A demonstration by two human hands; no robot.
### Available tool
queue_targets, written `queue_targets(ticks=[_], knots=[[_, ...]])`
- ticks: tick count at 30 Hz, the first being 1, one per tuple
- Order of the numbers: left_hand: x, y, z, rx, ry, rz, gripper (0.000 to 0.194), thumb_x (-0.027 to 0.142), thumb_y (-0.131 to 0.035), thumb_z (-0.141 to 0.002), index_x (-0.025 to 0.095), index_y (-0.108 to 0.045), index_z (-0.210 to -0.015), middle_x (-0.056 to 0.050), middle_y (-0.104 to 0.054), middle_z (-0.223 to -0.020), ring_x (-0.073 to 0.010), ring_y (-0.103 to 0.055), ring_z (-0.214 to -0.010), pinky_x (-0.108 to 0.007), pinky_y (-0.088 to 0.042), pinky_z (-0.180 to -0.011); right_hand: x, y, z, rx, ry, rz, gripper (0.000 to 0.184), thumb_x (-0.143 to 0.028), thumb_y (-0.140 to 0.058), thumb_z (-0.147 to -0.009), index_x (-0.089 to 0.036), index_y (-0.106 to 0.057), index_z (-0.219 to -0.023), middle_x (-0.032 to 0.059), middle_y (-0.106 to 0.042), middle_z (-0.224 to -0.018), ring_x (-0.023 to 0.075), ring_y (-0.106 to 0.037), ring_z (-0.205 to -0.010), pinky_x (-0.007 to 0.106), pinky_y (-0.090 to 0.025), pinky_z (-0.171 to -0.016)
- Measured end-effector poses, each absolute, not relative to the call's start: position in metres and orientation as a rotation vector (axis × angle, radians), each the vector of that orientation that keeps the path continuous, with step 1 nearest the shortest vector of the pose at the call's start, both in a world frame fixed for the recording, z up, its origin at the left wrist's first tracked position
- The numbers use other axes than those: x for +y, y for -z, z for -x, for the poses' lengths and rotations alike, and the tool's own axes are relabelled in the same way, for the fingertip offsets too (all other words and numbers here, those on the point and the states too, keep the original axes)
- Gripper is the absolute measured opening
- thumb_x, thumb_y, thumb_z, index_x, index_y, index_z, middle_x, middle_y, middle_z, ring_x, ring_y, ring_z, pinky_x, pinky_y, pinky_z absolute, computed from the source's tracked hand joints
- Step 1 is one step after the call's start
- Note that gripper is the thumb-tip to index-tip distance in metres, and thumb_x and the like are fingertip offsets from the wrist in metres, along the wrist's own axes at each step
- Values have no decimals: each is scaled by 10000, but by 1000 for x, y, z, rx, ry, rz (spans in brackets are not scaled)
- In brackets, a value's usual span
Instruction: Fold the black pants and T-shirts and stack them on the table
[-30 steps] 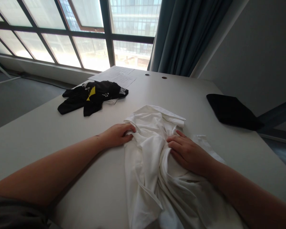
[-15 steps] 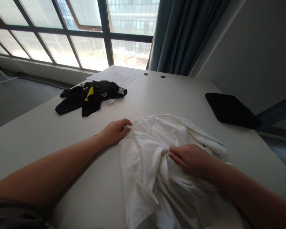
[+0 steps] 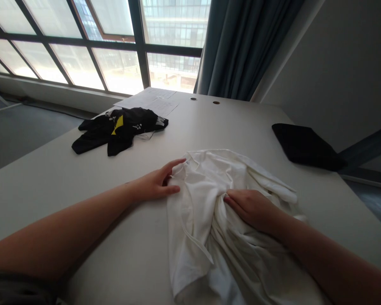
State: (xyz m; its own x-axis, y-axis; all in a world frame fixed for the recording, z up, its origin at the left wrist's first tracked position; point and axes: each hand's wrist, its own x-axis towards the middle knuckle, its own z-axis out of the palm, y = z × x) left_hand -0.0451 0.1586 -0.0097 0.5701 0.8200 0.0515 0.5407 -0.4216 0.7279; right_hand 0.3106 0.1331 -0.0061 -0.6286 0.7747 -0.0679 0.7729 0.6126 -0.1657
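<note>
A white garment [image 3: 197,220] lies rumpled across the near part of the white table, with long folds running toward me. My left hand [image 3: 161,182] is at its far left edge, thumb and fingers apart, the fingertips touching the cloth. My right hand [image 3: 249,207] is closed on a bunched fold near the garment's middle, and creases spread from that grip. The fingertips of the right hand are partly hidden in the cloth.
Black clothing [image 3: 123,127] with a yellow patch lies at the table's back left, beside paper sheets [image 3: 152,99]. A flat black item [image 3: 306,146] rests near the right edge. Beyond the table [image 3: 222,127] hang blue-grey curtains [image 3: 238,51] by a window.
My left hand has let go of the cloth's edge and its fingers have spread. The garment's left edge has shifted slightly right. My right hand keeps its grip.
</note>
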Motion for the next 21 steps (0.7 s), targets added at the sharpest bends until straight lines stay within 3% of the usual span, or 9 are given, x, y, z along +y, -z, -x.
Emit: queue_targets(ticks=[2,4,9,14,18,21], knots=[[152,4,38,1098,-409,-2203,910,550,-717,-907,299,-290,-1670,21,-661,-870,-181,-616,-725,-296,-501,-740,136,8,-313,-2749,-286,1414,470,-395,-268,-1124,-217,-657,-929,103,-769,-884,249,-729,-839,338,-488,-789],[147,2,32,1114,-323,-2310,800,518,-730,-906,301,-419,-1610,-19,-691,-949,-219,-659,-805,-335,-521,-814,139,8,-315,-2701,-315,1471,472,-404,-266,-1125,-213,-666,-961,111,-778,-923,261,-738,-885,343,-499,-813],[145,13,27,1066,-238,-2567,487,447,-612,-1001,268,-581,-1454,-79,-759,-1011,-291,-716,-1016,-434,-481,-1029,142,2,-314,-2657,-388,1533,505,-429,-268,-1126,-213,-691,-955,103,-789,-953,260,-741,-912,338,-492,-823],[166,17,43,1233,-376,-2537,380,339,-479,-1034,288,-641,-1374,-62,-783,-1129,-254,-729,-1036,-409,-466,-1045,141,-4,-309,-2656,-382,1600,517,-459,-286,-1119,-223,-696,-909,85,-780,-902,249,-724,-853,329,-469,-767],[189,10,71,1728,-594,-2337,347,303,-523,-959,254,-725,-1237,-43,-775,-936,-246,-711,-853,-367,-501,-904,130,-17,-315,-2716,-337,1630,433,-464,-365,-1090,-223,-688,-930,97,-773,-925,259,-722,-849,345,-480,-759],[203,9,88,2028,-709,-2211,325,302,-539,-938,247,-755,-1174,-69,-763,-1041,-261,-692,-928,-368,-504,-894,121,-31,-329,-2785,-384,1573,325,-486,-510,-1023,-239,-721,-1041,104,-791,-1054,277,-740,-915,353,-506,-763]])
